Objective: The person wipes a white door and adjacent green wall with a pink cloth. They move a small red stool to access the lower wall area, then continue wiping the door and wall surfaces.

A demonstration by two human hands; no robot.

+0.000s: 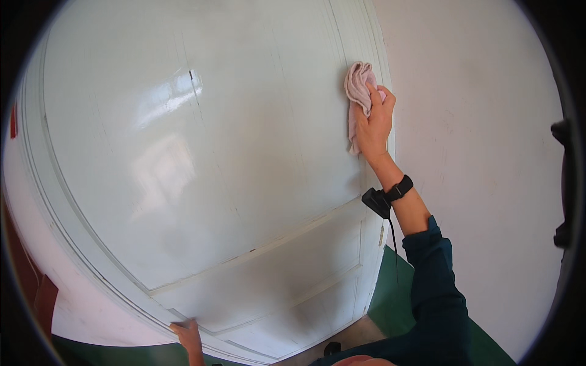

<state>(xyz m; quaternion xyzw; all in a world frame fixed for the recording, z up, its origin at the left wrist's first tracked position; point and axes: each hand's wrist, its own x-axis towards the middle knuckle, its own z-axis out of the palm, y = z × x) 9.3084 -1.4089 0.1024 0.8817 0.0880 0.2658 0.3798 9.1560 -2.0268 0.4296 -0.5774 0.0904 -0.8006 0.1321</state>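
Observation:
A white painted panel door [238, 146] fills most of the view, with scuffs and dark scratches on its large upper panel. At the upper right, my right hand [376, 123] grips a bunched pink cloth [359, 89] against the door's raised border, near the hinge side. Part of the cloth hangs down beside the palm. My left hand [188, 333] is at the lower left, touching the door's edge with its fingers, and no object shows in it. A black strap with a black device is on my right wrist.
A pale wall [471, 137] with a green lower band [393, 293] stands right of the door. A metal hinge [381, 235] shows on the door's right edge. Dark red objects [46, 304] are at the far left. A black cable hangs from the wrist device.

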